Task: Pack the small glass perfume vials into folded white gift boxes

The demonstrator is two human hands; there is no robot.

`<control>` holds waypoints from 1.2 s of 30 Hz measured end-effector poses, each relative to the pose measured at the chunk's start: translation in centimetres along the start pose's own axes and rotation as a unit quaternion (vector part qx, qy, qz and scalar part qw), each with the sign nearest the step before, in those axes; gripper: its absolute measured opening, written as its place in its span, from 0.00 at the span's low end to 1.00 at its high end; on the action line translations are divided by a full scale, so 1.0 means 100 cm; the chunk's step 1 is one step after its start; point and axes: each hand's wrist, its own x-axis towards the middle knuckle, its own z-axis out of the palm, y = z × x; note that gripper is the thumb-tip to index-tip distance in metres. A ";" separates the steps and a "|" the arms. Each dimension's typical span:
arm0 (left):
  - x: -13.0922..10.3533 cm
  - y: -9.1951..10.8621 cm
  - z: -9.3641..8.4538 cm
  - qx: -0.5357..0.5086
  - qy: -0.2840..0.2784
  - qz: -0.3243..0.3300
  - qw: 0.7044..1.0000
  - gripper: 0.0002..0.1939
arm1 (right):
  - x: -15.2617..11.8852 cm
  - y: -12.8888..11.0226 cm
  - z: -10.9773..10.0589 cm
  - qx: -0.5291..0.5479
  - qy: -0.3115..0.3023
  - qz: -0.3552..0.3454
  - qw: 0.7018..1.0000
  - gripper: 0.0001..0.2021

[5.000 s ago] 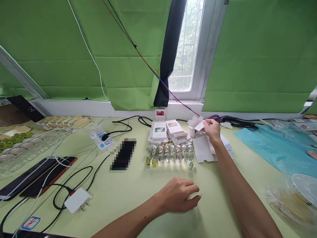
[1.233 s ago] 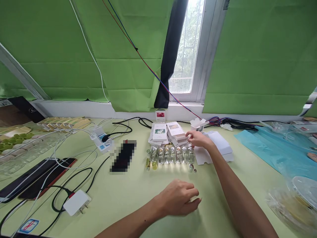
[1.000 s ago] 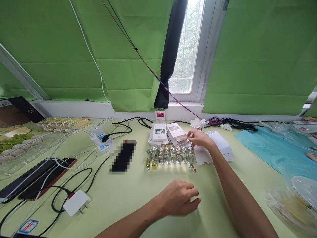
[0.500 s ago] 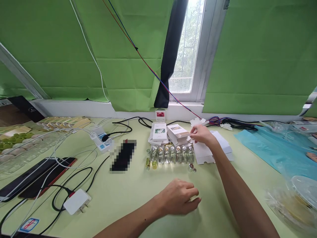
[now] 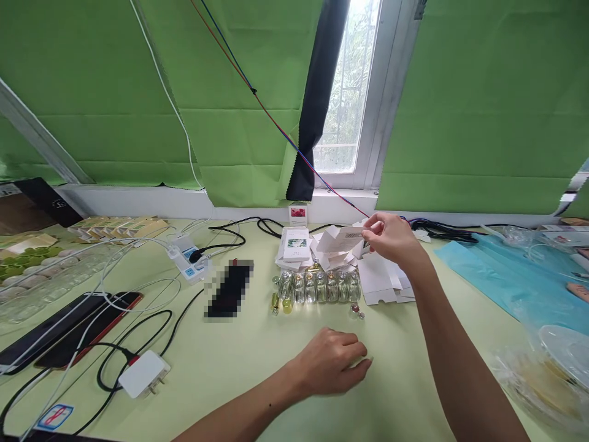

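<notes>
Between the fingertips and thumb of my right hand (image 5: 391, 236), a small white paper box (image 5: 341, 239) with a barcode is pinched, tilted above a pile of other cartons. My left hand (image 5: 334, 361) rests on the table, loosely curled with thumb and forefinger apart, and nothing shows in it. Beyond it lies a row of clear glass bottles (image 5: 321, 287) with metallic necks. Gold caps (image 5: 287, 306) sit at the row's left end, and small silver caps (image 5: 357, 311) at its right. A white carton (image 5: 297, 245) with a green-and-white picture lies behind the bottles.
White flattened card (image 5: 384, 282) lies right of the bottles. A phone, partly pixelated (image 5: 230, 288), a power strip (image 5: 188, 256), a white charger (image 5: 144, 373) and cables spread at left. Blue plastic sheet (image 5: 515, 264) and a lidded clear tub (image 5: 565, 350) are at right.
My right hand has moved slightly up and right, raising and tilting the small box so its barcode side shows. The white card at right has shifted. My left hand has barely moved.
</notes>
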 end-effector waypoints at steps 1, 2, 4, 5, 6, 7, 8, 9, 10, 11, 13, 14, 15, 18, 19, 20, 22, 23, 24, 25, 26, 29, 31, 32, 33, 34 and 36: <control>0.000 0.000 0.000 0.003 0.013 0.000 1.000 0.13 | -0.003 -0.002 -0.003 0.005 0.007 -0.003 1.000 0.04; 0.000 0.000 0.000 0.005 0.026 0.000 1.000 0.13 | -0.006 -0.004 -0.007 0.015 0.017 -0.010 1.000 0.04; 0.002 0.000 -0.001 0.010 0.054 -0.005 0.998 0.12 | -0.012 -0.008 -0.013 0.038 0.038 -0.032 0.998 0.04; 0.002 0.001 -0.003 0.010 0.069 -0.010 0.998 0.11 | -0.015 -0.010 -0.016 0.052 0.048 -0.044 0.997 0.04; 0.003 0.001 -0.004 0.010 0.083 -0.017 0.996 0.11 | -0.018 -0.011 -0.018 0.065 0.057 -0.056 0.995 0.04; 0.004 0.002 -0.006 0.008 0.097 -0.025 0.995 0.11 | -0.021 -0.012 -0.021 0.079 0.066 -0.069 0.992 0.04; 0.005 0.002 -0.007 0.006 0.109 -0.034 0.993 0.11 | -0.023 -0.012 -0.023 0.095 0.072 -0.081 0.990 0.04; 0.005 0.003 -0.008 0.004 0.119 -0.042 0.992 0.10 | -0.025 -0.013 -0.026 0.112 0.075 -0.095 0.986 0.05; 0.005 0.003 -0.009 0.002 0.127 -0.049 0.991 0.10 | -0.027 -0.013 -0.028 0.131 0.073 -0.108 0.983 0.05; 0.005 0.003 -0.009 0.000 0.133 -0.054 0.990 0.10 | -0.029 -0.014 -0.030 0.151 0.065 -0.120 0.979 0.06; 0.005 0.003 -0.009 -0.005 0.149 -0.060 0.987 0.09 | -0.031 -0.013 -0.034 0.189 0.041 -0.141 0.971 0.06; 0.004 0.003 -0.009 -0.009 0.161 -0.060 0.985 0.09 | -0.031 -0.013 -0.036 0.204 0.026 -0.149 0.967 0.06; 0.004 0.002 -0.009 -0.013 0.175 -0.059 0.983 0.09 | -0.031 -0.012 -0.037 0.213 0.010 -0.157 0.964 0.06; 0.005 0.002 -0.010 -0.016 0.218 -0.049 0.975 0.09 | -0.031 -0.009 -0.040 0.221 -0.038 -0.181 0.958 0.08; 0.005 0.003 -0.011 -0.020 0.229 -0.041 0.972 0.09 | -0.030 -0.008 -0.041 0.221 -0.052 -0.189 0.955 0.08; 0.006 0.003 -0.012 -0.025 0.240 -0.032 0.970 0.09 | -0.031 -0.008 -0.041 0.221 -0.063 -0.194 0.954 0.08; 0.007 0.003 -0.015 -0.034 0.261 -0.014 0.965 0.08 | -0.031 -0.007 -0.042 0.219 -0.077 -0.202 0.951 0.07; 0.007 0.004 -0.016 -0.036 0.271 -0.009 0.962 0.08 | -0.032 -0.007 -0.043 0.217 -0.083 -0.204 0.951 0.06; 0.008 0.004 -0.017 -0.033 0.280 -0.008 0.959 0.07 | -0.032 -0.007 -0.043 0.214 -0.087 -0.206 0.951 0.05; 0.008 0.005 -0.018 -0.025 0.288 -0.011 0.957 0.07 | -0.033 -0.007 -0.043 0.213 -0.091 -0.207 0.950 0.04; 0.008 0.006 -0.020 -0.014 0.296 -0.017 0.955 0.07 | -0.034 -0.006 -0.044 0.213 -0.094 -0.210 0.950 0.03; 0.010 0.006 -0.026 0.033 0.323 -0.039 0.945 0.08 | -0.036 -0.006 -0.046 0.210 -0.100 -0.220 0.948 0.02; 0.011 0.004 -0.032 0.063 0.354 -0.053 0.931 0.10 | -0.037 -0.005 -0.047 0.207 -0.103 -0.231 0.945 0.01; 0.013 0.003 -0.034 0.072 0.372 -0.062 0.923 0.10 | -0.037 -0.005 -0.048 0.205 -0.107 -0.236 0.944 0.01; 0.014 0.001 -0.037 0.076 0.389 -0.073 0.915 0.11 | -0.038 -0.005 -0.048 0.202 -0.110 -0.241 0.943 0.01; 0.015 -0.001 -0.038 0.076 0.404 -0.085 0.907 0.11 | -0.038 -0.005 -0.049 0.199 -0.113 -0.244 0.942 0.01; 0.016 -0.006 -0.041 0.069 0.426 -0.101 0.896 0.13 | -0.039 -0.005 -0.050 0.192 -0.116 -0.252 0.941 0.01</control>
